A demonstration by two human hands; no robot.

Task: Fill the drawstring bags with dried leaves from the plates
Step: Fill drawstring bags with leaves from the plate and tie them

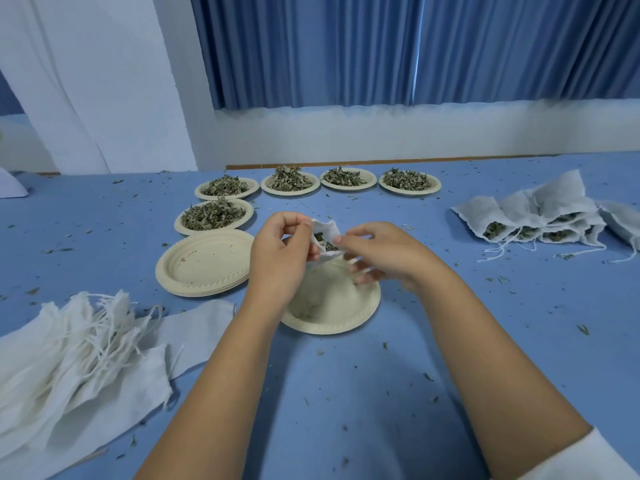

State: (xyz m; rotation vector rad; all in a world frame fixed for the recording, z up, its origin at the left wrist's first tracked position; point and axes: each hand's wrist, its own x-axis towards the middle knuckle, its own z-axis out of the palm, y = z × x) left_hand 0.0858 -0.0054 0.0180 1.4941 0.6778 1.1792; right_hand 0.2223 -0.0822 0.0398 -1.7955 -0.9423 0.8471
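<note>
Bag (328,229) held roughly upright, mouth up; left hand (281,258) and right hand (385,251) pinch its rim.

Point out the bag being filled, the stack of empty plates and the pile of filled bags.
bag being filled (327,237): head view, its open mouth.
stack of empty plates (206,261): head view, bare middle of top plate.
pile of filled bags (519,209): head view, cloth of a middle bag.

Your table (346,393): blue, flecked green. Your plates (166,271): cream, ridged rims. Leaves (213,213): grey-green. Bags (69,358): white. Curtain (346,46), upper frame: blue.
</note>
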